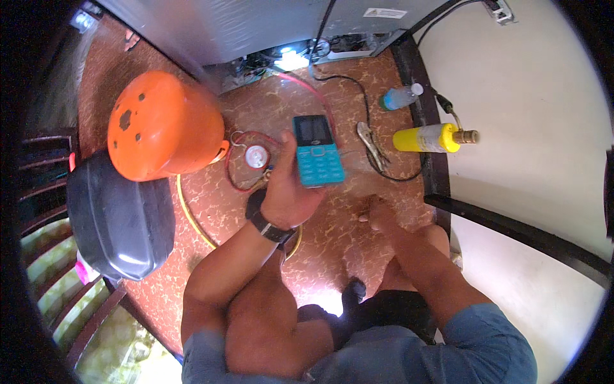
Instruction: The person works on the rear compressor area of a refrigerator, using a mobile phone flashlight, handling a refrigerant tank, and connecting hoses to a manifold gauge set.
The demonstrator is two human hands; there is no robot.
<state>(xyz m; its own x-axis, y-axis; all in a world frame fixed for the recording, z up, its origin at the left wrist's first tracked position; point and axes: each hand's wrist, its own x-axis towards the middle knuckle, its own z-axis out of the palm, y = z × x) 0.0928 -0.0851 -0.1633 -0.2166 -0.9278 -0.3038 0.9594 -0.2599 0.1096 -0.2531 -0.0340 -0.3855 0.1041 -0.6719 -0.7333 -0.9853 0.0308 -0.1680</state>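
My left hand (294, 192) is wrapped round a teal keypad phone (320, 165), holding it face up with its dark screen at the top. My right hand (377, 212) is low over the patterned floor, beside my bent right leg, with loosely bent fingers apart and nothing visible in them. Behind the phone lie a round pressure gauge (256, 156) with red and yellow hoses (192, 214) and, to the right, metal locking pliers (368, 142) beside a black cable.
An orange gas cylinder (160, 125) and a black case (118, 227) stand left, by wooden railings. A grey appliance (243, 25) with exposed lit workings is ahead. A yellow canister (419, 139) and plastic bottle (401, 96) are right, near the wall's dark skirting (518, 230).
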